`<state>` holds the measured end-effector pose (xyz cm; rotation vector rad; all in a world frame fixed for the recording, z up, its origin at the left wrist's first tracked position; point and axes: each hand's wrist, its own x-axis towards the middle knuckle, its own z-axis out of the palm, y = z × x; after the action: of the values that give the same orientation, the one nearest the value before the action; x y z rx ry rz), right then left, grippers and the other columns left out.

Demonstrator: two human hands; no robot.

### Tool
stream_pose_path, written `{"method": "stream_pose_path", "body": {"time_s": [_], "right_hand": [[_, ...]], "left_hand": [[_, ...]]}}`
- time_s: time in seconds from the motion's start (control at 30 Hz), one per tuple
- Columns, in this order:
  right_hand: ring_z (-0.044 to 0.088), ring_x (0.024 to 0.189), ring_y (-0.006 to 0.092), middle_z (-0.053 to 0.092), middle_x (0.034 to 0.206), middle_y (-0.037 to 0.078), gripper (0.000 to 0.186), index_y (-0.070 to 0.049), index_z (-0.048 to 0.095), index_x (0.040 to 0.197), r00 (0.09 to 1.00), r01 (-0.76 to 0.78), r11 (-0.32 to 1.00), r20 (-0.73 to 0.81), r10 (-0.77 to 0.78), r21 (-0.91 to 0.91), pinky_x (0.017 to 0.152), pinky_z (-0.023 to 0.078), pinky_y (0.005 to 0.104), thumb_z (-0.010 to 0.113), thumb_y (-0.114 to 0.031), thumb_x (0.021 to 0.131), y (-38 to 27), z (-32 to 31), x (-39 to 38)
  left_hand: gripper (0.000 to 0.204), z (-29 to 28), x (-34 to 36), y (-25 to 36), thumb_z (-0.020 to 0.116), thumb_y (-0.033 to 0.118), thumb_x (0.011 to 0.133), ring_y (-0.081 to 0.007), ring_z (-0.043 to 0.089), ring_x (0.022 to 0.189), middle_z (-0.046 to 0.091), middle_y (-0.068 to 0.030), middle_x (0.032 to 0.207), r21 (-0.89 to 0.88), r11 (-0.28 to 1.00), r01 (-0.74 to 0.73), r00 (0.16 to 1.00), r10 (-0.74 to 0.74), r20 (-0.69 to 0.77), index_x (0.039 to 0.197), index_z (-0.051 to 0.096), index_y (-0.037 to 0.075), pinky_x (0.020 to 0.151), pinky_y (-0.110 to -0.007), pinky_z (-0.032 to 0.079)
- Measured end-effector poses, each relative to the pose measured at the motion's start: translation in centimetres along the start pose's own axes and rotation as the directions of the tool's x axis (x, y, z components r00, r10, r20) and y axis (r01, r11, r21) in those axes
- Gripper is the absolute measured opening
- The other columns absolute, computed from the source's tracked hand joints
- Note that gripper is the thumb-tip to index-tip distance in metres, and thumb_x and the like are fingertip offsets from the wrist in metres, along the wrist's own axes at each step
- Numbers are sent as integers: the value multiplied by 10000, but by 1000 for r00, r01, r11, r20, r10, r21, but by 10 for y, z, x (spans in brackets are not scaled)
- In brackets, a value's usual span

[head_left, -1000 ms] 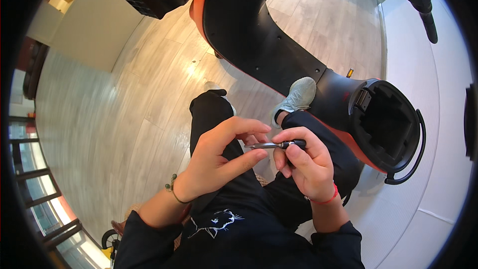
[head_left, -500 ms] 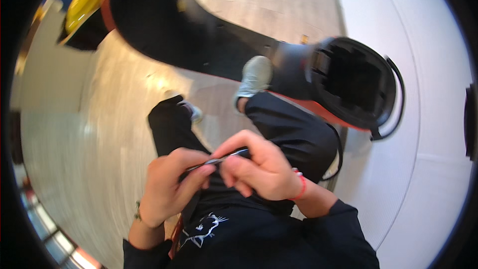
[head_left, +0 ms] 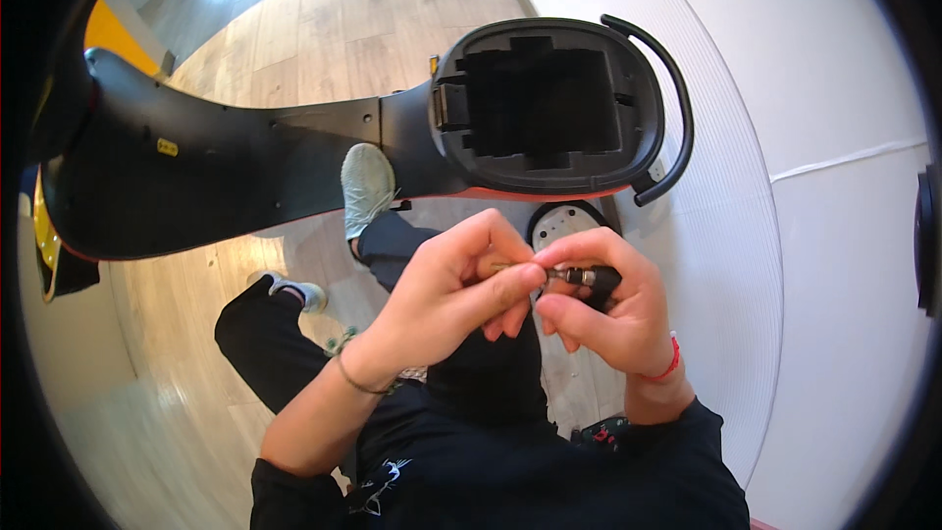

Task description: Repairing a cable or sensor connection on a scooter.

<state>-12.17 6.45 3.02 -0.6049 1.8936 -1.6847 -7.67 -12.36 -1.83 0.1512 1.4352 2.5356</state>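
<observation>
Close together over my lap, both hands hold a small piece with a black end (head_left: 603,285) and a thin metal shaft; fingers hide much of it, and its exact kind does not show. The fingertips of my left hand (head_left: 446,290) are pinched around the thin metal end. My right hand (head_left: 628,309) is closed around the black end. Beyond them lies a long black scooter-like body (head_left: 235,167), with a dark uncovered compartment framed by an oval rim (head_left: 453,159). A curved black bar (head_left: 679,128) wraps around its right end.
My shoe (head_left: 368,182) rests against the black body's near edge. A round white, black-rimmed part (head_left: 564,221) lies beyond my hands. Wood-look floor (head_left: 324,29) extends underneath, and a white ribbed wall (head_left: 731,265) rises on the right.
My view has shifted, so the black body and compartment now appear farther left. My hands appear farther right, with the small piece now held mainly by its black end in the right hand.
</observation>
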Motion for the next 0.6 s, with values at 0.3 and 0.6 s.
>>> {"method": "stream_pose_path", "body": {"time_s": [0.3,0.6], "right_hand": [[668,665,107,683,766,80,146,-3,625,1001,994,-77,914,-102,39,-399,591,501,230,664,-107,907,36,-44,43],[640,601,133,687,735,112,152,20,614,946,999,-27,737,-51,-10,-675,551,477,252,639,-126,913,99,-66,110]], "left_hand": [[155,-21,63,-58,586,216,989,-49,522,666,597,22,786,-210,960,184,976,-204,-79,973,618,64,630,-185,432],[198,-64,70,-113,505,161,1011,-75,582,781,645,-39,1000,30,993,115,858,-84,-507,1124,607,34,708,-208,464]]}}
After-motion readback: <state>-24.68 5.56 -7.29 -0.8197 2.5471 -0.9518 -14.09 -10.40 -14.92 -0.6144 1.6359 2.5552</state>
